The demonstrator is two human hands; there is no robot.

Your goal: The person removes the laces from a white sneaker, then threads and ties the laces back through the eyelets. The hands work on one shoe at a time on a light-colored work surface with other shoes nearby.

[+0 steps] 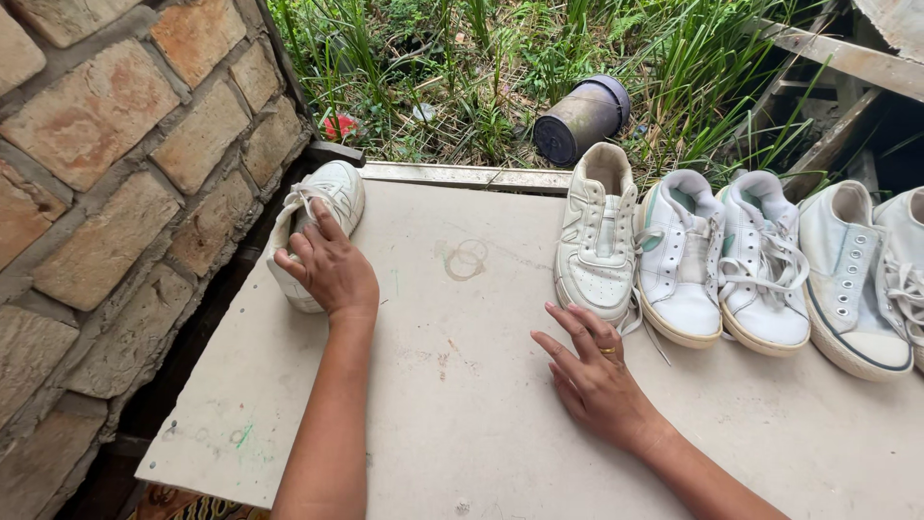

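Your left hand (327, 270) lies on top of a lone white sneaker (318, 226) at the far left edge of the desk (452, 404), close beside the brick wall (106, 173). The fingers (325, 223) curl over the laces and the upper part of the shoe, so the grip is closed loosely around it; the sneaker rests on the desk and points away from you, toe toward the grass (481, 67).

Your right hand (597, 380) lies flat on the desk with the fingers spread and straight, so its grip is wide open and has hold of nothing. There is a gold ring (609, 351) on one finger. The fingertips sit just beside the heel end of the nearest shoe in a row, a cream high-top sneaker (599, 236), but you cannot quite tell whether they touch it.

That row runs along the right half of the desk, well apart from the lone sneaker. Next to the high-top stand two white sneakers with green trim (722, 255), side by side and touching, their laces loose. Further right is a white canvas shoe without laces (852, 279), and another laced shoe (910, 260) is cut off by the picture's edge.

Beyond the desk, a dark round can (580, 118) lies on its side in the grass, and weathered wooden boards (837, 58) lean at the upper right.
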